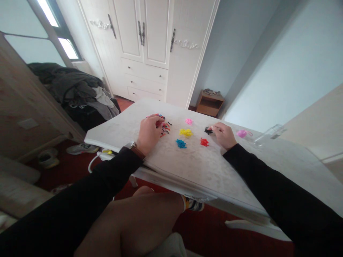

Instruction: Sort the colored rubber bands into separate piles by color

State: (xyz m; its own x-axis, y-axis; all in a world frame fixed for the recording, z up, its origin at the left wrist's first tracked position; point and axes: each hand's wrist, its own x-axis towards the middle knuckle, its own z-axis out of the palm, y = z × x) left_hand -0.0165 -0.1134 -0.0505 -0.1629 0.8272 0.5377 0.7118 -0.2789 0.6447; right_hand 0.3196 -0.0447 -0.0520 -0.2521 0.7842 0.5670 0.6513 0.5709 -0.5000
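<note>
My left hand (150,132) bends over a mixed pile of small thin coloured pieces (165,127), with thumb and fingers curled together at its left side. Whatever lies between those fingertips is hidden. At the right, my right hand (223,134) pinches its fingers together at the edge of a black pile (208,130); I cannot make out what is in the pinch. Between the hands lie sorted heaps of similar pieces: pink (189,121), yellow (185,133), blue (181,144) and red (204,142). The pieces look like little bands or strips.
Right of my right hand are a pink-purple item (242,133) and a clear plastic container (270,135) on the white table (166,160). Beyond stand a white wardrobe (150,46) and a small wooden cabinet (209,104). Clothes (77,89) are heaped at the left.
</note>
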